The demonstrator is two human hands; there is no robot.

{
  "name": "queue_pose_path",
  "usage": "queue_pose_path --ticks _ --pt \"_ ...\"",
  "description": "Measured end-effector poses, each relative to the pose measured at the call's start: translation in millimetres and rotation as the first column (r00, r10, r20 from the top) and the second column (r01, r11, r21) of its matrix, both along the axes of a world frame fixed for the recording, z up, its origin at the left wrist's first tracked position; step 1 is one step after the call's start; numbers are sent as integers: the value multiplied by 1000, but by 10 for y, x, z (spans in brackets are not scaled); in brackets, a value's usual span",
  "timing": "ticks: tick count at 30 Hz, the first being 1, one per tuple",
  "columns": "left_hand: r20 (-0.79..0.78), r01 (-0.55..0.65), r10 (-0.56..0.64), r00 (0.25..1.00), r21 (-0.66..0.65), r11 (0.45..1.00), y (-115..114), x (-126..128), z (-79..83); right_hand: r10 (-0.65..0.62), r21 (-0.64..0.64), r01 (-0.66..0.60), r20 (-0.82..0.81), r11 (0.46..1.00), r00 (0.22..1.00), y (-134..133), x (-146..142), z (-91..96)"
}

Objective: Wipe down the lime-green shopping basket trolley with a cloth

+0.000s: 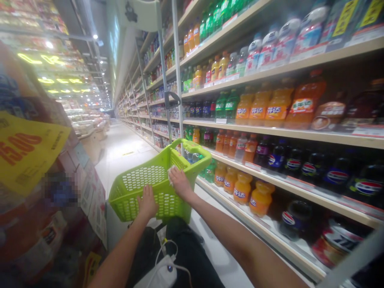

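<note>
A green plastic shopping cart [177, 196] with a perforated basket stands right in front of me, its raised handle end toward the shelves. My left hand [147, 202] lies against the near side wall, fingers stretched out along the rim. With my right hand [181, 183] I hold a crumpled whitish tissue [171, 175] pressed to the cart at the near corner by the inner panel. Part of the tissue is covered by my fingers. A white device with cables [159, 274] hangs in front of my body.
Shelves of drink bottles [264, 106] run along the right. On the left stand stacked goods with a yellow price sign [27, 150]. The pale aisle floor [120, 140] stretches ahead. A slim post with a curved handle [168, 96] rises beyond the cart.
</note>
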State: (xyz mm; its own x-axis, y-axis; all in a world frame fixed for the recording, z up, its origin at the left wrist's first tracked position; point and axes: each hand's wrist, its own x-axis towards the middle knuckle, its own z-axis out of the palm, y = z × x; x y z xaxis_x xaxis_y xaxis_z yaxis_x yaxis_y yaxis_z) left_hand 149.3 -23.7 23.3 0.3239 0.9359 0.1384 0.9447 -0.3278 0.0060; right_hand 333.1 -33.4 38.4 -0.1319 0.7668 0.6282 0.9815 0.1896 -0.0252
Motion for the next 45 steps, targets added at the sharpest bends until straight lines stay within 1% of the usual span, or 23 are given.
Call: queue_pose_path --ticks 2,4,6,9,12,14,17,19,20,21,23,25,27,30,34,37,39,41,45 --pt "-7 3 -3 1000 -5 1000 -6 -17 11 31 -26 -30 10 999 999 39 -148 -44" --pt "-14 13 -13 1000 -7 1000 -8 -36 18 47 -40 -46 20 998 999 36 -173 -22" --pt "-22 26 -26 999 -8 1000 -7 -47 20 29 -35 -28 17 999 999 -9 -79 42" --pt "-19 25 -26 999 -16 1000 -6 -32 7 -56 7 56 -21 998 998 -108 134 134" --pt "-1 10 -10 1000 -24 1000 -10 -3 -10 -94 34 95 -41 995 995 -156 195 142" --pt "7 2 -1 1000 -35 999 -15 7 -9 -74 11 74 -42 997 996 -138 96 99" --pt "25 -5 6 1000 -53 999 -31 28 41 8 -67 -11 -47 998 999 -73 -160 31" --pt "77 22 -21 997 -10 1000 -49 85 111 62 -105 -68 -62 992 996 -43 -296 21" --pt "118 50 -54 992 33 998 -60 135 154 83 -116 -91 -72 989 994 -41 -334 28" --pt "169 85 -98 981 83 993 -71 198 197 101 -125 -111 -82 986 991 -49 -349 41" --pt "259 150 -177 950 120 981 -88 346 274 124 -139 -137 -100 981 987 -95 -320 73" --pt "341 139 -162 926 89 986 -92 484 321 128 -143 -143 -109 979 986 -172 -241 102" --pt "385 137 -153 910 70 988 -83 577 337 131 -139 -145 -105 980 986 -254 -151 119" --pt "351 119 -156 923 125 985 -60 636 333 137 -121 -148 -95 982 986 -336 -48 116" --pt "255 82 -131 958 192 978 -41 706 342 28 -63 -36 -125 997 992 -324 -21 63" --pt "240 106 -158 958 219 970 -18 749 326 -21 -45 15 -147 999 989 -285 -46 13" --pt "246 126 -184 952 235 964 9 705 284 -29 -37 23 -158 999 987 -275 -55 -15" --pt "247 123 -182 952 239 963 41 578 221 -27 -28 23 -162 999 986 -280 -52 -36" --pt "232 42 -103 967 254 966 86 211 92 -20 -16 18 -162 1000 987 -294 -58 -66"
